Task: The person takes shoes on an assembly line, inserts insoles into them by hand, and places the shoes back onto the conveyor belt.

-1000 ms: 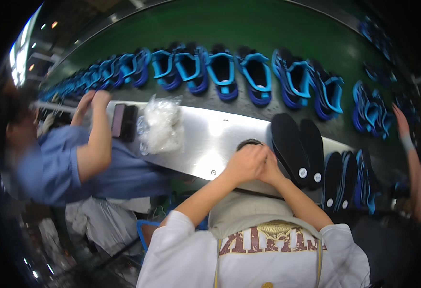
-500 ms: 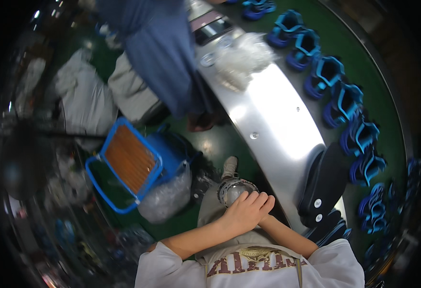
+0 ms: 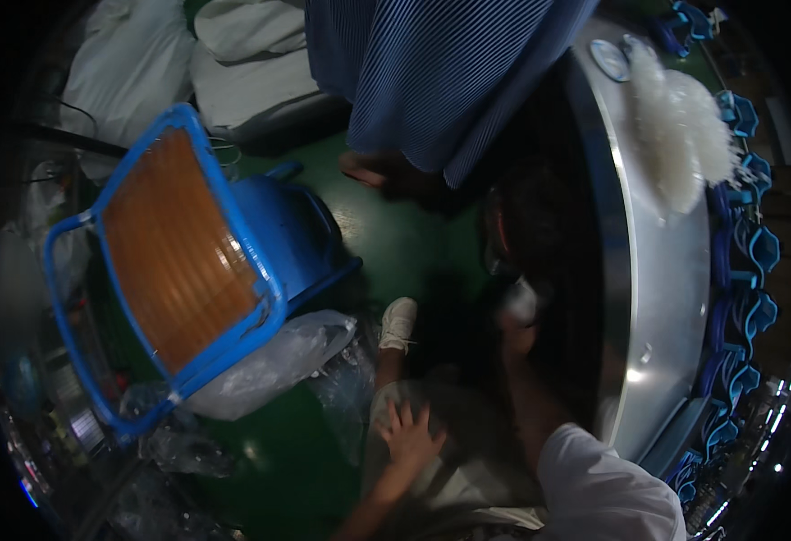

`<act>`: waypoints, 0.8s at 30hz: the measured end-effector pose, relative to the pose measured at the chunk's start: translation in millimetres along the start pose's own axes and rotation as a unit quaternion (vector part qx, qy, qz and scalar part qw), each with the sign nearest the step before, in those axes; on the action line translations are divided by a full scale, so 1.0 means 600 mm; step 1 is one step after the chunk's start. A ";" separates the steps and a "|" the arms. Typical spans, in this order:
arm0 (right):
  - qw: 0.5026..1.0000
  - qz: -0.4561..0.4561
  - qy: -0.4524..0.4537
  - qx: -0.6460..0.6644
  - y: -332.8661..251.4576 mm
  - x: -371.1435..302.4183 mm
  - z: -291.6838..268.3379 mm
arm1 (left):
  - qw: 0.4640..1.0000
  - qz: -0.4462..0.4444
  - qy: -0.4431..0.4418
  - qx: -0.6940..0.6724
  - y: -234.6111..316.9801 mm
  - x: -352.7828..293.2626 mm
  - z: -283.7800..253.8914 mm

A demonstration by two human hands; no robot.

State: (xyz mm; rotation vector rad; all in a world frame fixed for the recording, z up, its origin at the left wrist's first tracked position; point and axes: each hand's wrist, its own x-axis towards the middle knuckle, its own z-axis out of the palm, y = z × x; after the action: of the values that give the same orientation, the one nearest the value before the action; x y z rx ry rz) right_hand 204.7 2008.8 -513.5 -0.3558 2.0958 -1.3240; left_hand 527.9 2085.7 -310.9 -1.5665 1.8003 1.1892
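Note:
My left hand (image 3: 409,439) rests on my light-coloured trouser leg (image 3: 449,415), its fingers spread and nothing in them. My right arm stretches forward and down into the dark space beside the metal table (image 3: 666,298). At its end my right hand (image 3: 515,334) is dim and blurred, closed around a pale, whitish thing (image 3: 522,301) whose kind I cannot make out. Shadow hides most of the fingers. Beyond that hand is a dark form with a thin reddish edge (image 3: 502,230).
A blue-framed chair (image 3: 274,279) with a brown slatted panel stands at left, clear plastic bags (image 3: 269,370) beside it. Ahead is a person in a striped blue garment (image 3: 440,81). On the table lies a clear plastic bundle (image 3: 675,126); blue shoe uppers (image 3: 760,248) line its far side.
My hands have parted from the clear round thing in my lap. The right one has reached forward and down; the left now lies spread on my leg. The view has turned toward the floor.

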 end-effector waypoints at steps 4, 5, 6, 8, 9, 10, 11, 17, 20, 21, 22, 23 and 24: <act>0.892 -0.097 0.037 -0.440 -0.050 0.159 0.011 | 0.989 -0.025 -0.007 -0.147 -0.026 0.030 0.070; 0.854 -0.101 -0.007 -0.510 -0.096 0.171 0.034 | 0.992 -0.020 0.017 -0.124 -0.034 0.029 0.078; 0.808 -0.116 -0.046 -0.576 -0.133 0.163 0.053 | 0.994 -0.014 0.042 -0.098 -0.042 0.027 0.084; 0.666 -0.216 -0.100 -0.707 -0.249 0.117 0.105 | 0.993 -0.018 0.061 -0.101 -0.042 0.029 0.079; 0.661 -0.216 -0.083 -0.714 -0.269 0.146 0.092 | 0.991 -0.003 0.086 -0.105 -0.029 0.038 0.074; 0.783 -0.177 -0.057 -0.594 -0.286 0.181 0.083 | 0.990 0.012 0.087 -0.110 -0.019 0.043 0.069; 0.881 -0.134 -0.035 -0.452 -0.299 0.201 0.084 | 0.988 0.019 0.100 -0.114 -0.017 0.048 0.066; 0.481 -0.396 -0.067 -0.779 -0.271 0.218 0.124 | 0.985 0.022 0.122 -0.122 -0.036 0.049 0.067; 0.475 -0.231 -0.123 -0.841 -0.253 0.211 0.147 | 0.984 0.028 0.133 -0.119 -0.027 0.055 0.058; 0.476 -0.228 -0.127 -0.840 -0.239 0.217 0.146 | 0.983 0.029 0.133 -0.125 -0.023 0.056 0.054; 0.443 -0.240 -0.131 -0.854 -0.236 0.225 0.138 | 0.983 0.031 0.130 -0.124 -0.022 0.056 0.055; 0.410 -0.251 -0.135 -0.867 -0.235 0.232 0.131 | 0.984 0.035 0.135 -0.113 -0.021 0.055 0.058; 0.410 -0.248 -0.132 -0.867 -0.238 0.240 0.123 | 0.984 0.039 0.140 -0.103 -0.020 0.056 0.060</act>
State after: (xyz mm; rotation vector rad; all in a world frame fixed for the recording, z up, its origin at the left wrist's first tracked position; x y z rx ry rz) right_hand 126.9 1814.4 -461.8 -1.8651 2.1687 1.3371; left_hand 524.8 2098.0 -359.7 -1.8748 1.9825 1.2787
